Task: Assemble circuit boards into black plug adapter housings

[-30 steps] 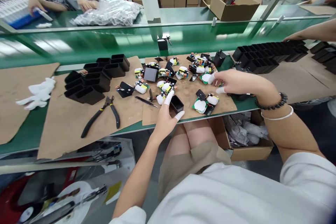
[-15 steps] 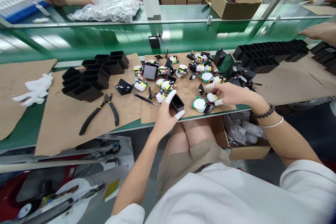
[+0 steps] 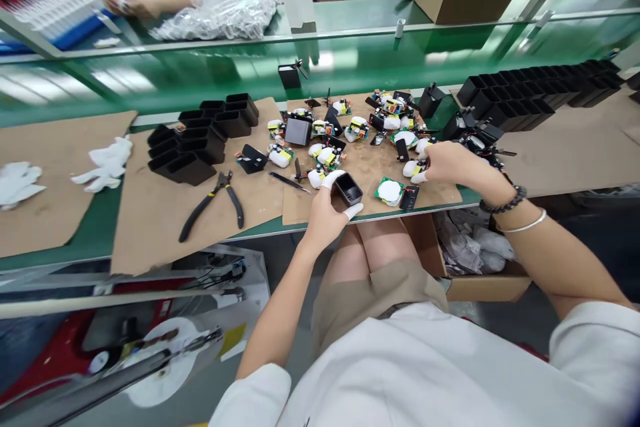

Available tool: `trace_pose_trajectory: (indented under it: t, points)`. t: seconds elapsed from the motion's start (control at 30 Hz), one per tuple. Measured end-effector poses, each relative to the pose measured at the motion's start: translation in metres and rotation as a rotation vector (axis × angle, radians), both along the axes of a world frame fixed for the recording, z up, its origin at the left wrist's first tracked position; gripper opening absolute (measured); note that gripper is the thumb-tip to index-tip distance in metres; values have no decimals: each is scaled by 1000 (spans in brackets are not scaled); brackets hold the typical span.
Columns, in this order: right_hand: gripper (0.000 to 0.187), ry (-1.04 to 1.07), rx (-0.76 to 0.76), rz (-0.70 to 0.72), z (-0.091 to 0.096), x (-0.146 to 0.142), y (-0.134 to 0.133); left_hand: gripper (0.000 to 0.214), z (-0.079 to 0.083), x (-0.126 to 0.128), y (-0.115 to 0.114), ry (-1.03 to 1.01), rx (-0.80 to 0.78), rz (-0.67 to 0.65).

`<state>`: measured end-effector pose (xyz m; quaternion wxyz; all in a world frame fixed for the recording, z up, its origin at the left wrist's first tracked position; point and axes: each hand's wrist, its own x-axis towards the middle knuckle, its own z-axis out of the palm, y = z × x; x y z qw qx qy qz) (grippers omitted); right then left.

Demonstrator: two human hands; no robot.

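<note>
My left hand (image 3: 325, 213), with white finger cots on thumb and finger, grips a black plastic case (image 3: 349, 189) at the table's front edge; its open end faces up. My right hand (image 3: 445, 165) is closed on a small circuit board (image 3: 413, 168) with a white blob and a black plate attached. Between the hands lies another circuit board (image 3: 389, 192) with a round white pad, beside a black cover piece (image 3: 409, 197). Several more boards with yellow and white parts (image 3: 327, 155) are spread on the cardboard beyond my hands. Tweezers (image 3: 290, 181) lie left of the case.
Black-handled cutters (image 3: 213, 205) rest at left, before a cluster of empty black cases (image 3: 187, 153). More cases (image 3: 515, 97) stand in rows at right. White gloves (image 3: 105, 163) lie far left. Across the green bench, a person's hands (image 3: 140, 7) are near a plastic bag (image 3: 215, 12).
My right hand has closed its fingers on a circuit board and lifted it slightly. My left hand still holds the case. The view has shifted, and the other person's hand at far right is gone.
</note>
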<state>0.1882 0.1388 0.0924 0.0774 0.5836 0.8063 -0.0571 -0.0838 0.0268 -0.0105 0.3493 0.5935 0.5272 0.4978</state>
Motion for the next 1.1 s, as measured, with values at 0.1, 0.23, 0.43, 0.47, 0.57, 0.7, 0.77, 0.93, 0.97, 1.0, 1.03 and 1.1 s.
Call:
trace_pose_trajectory:
  t: [0.1,0.23,0.43,0.47,0.57,0.7,0.77,0.93,0.97,1.0,1.03,1.1]
  points:
    - [32,492,-135,-104,11,3,-2,77,5,3,-5,-84,46,-21]
    - [39,1234,-243,-147,20,-6,-49,70,26,11,-25,-133,131,-72]
    - [56,1762,-77,-38,19,-48,-137,69,66,24,-64,-138,114,-107]
    - [55,1759,-35,5,18,-53,-144,68,72,26,-69,-144,127,-100]
    - [46,1751,-3,150,15,-59,-154,65,85,29,-79,-130,182,-74]
    - [49,1720,77,120,11,-54,-158,65,99,29,-87,-103,238,-65]
    - [54,1704,137,20,10,-53,-162,65,104,28,-90,-113,217,-76]
    - [53,1757,6,-186,2,-53,-175,71,100,23,-86,-177,87,-119]
    - [51,1771,-57,-219,-3,-53,-177,69,95,24,-84,-200,61,-110]
    - [51,1778,-132,-246,-9,-53,-178,64,89,25,-81,-218,34,-95]
    - [51,1776,-210,-263,-15,-53,-180,59,82,27,-79,-228,16,-65]
    - [53,1766,-296,-277,-27,-56,-183,50,69,34,-76,-203,42,47]
